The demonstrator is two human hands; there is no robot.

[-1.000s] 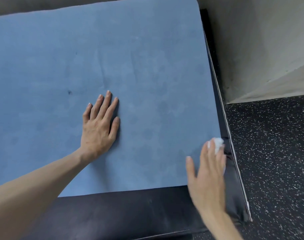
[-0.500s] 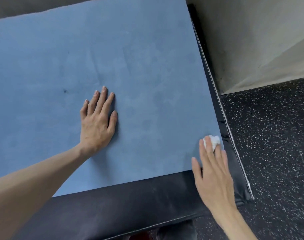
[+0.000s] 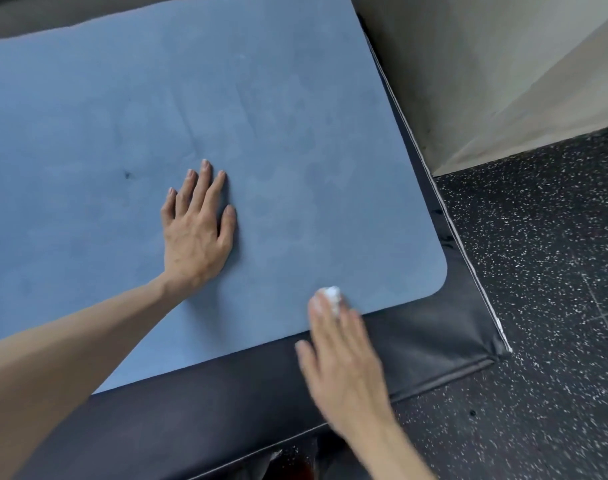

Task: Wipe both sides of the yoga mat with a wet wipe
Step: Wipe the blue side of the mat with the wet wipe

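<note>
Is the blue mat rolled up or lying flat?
Flat. The yoga mat lies spread on the black pad, its rounded corner flat, with the left hand resting on it.

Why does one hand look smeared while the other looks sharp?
Head view: the right hand is motion-blurred as it presses the wet wipe along the yoga mat; the left hand lies flat and sharp, casting a soft shadow; the wide lens bows the mat's edges.
</note>
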